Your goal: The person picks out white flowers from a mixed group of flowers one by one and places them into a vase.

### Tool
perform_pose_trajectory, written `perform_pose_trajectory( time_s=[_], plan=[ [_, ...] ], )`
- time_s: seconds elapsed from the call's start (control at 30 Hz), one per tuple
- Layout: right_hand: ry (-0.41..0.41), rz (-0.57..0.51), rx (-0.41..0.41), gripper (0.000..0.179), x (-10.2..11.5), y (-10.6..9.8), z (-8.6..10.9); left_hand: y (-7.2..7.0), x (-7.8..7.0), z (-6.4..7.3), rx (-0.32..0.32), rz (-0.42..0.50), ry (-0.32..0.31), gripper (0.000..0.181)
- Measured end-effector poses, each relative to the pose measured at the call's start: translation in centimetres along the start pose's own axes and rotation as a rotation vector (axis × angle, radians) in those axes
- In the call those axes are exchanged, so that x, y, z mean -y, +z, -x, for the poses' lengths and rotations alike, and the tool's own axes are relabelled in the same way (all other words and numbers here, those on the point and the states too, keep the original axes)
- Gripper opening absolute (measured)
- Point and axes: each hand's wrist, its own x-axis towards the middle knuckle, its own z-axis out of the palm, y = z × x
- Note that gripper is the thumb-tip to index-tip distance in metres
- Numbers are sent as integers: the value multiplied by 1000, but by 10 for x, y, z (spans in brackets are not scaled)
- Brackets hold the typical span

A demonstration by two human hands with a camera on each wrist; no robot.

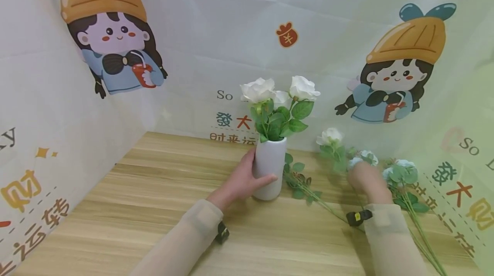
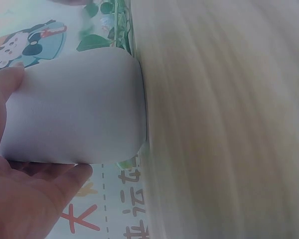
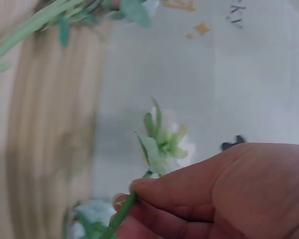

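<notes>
My left hand (image 1: 243,179) grips a white cylindrical vase (image 1: 268,169) that stands upright on the table, thumb across its front and the other fingers round its far side. Several white roses (image 1: 258,90) with green leaves rise from the vase mouth. To the right, my right hand (image 1: 368,181) pinches a green stem (image 3: 122,214) between thumb and fingers. In the right wrist view this stem leads up to a white rose (image 3: 167,139), its head blurred and tilted. The left wrist view shows the vase side between thumb and fingers.
A leafy stem (image 1: 308,190) lies on the wooden table (image 1: 162,207) just right of the vase. Pale blue flowers (image 1: 401,171) on long stems lie at the right edge. A printed cloth backdrop (image 1: 212,19) encloses the back and sides.
</notes>
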Motion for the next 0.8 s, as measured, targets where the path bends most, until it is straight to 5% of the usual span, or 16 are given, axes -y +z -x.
perform_pose_trajectory(
  time_s=[0.2, 0.4, 0.8],
  plan=[
    [-54, -41, -200, 36, 18, -12, 14, 0, 0, 0, -6, 5, -1, 104],
    [-20, -74, -265, 39, 29, -20, 21, 0, 1, 0, 0, 2, -4, 104],
    [-79, -197, -507, 43, 50, -25, 34, 0, 1, -1, 5, 6, 14, 103]
  ],
)
